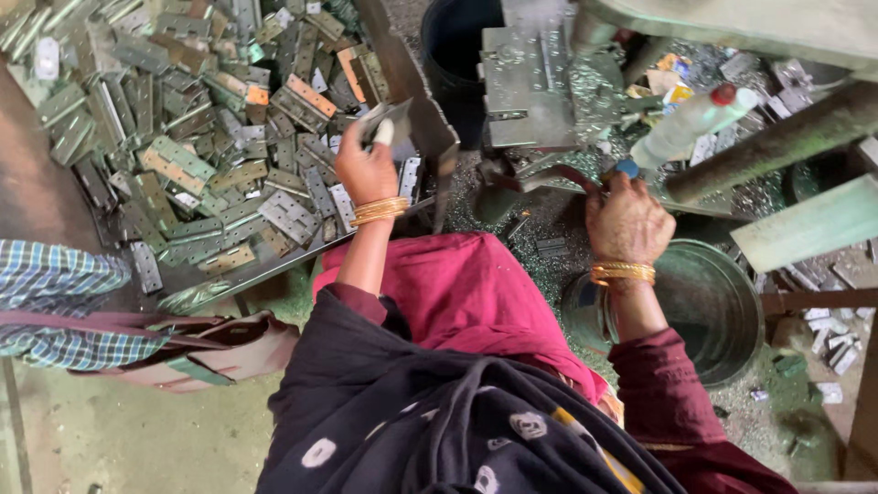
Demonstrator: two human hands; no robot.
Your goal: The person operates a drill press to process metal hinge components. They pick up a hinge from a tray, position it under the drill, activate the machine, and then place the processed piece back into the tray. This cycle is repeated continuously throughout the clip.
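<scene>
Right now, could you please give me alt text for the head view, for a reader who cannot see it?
Seen from above, a person's left hand holds a metal hinge plate over a tray heaped with hinges, while the right hand grips a tool at a metal press. A metal bowl sits below.

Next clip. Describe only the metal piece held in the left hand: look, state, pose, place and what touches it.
The metal piece is a flat, grey hinge leaf of dull steel, roughly rectangular; any holes are too blurred to tell. The left hand pinches its lower part between thumb and fingers, holding it raised and tilted above the tray of hinges, near the tray's right wall. Only the fingers touch it; it is lifted clear of the loose pile below. One fingertip lies across its face.
</scene>
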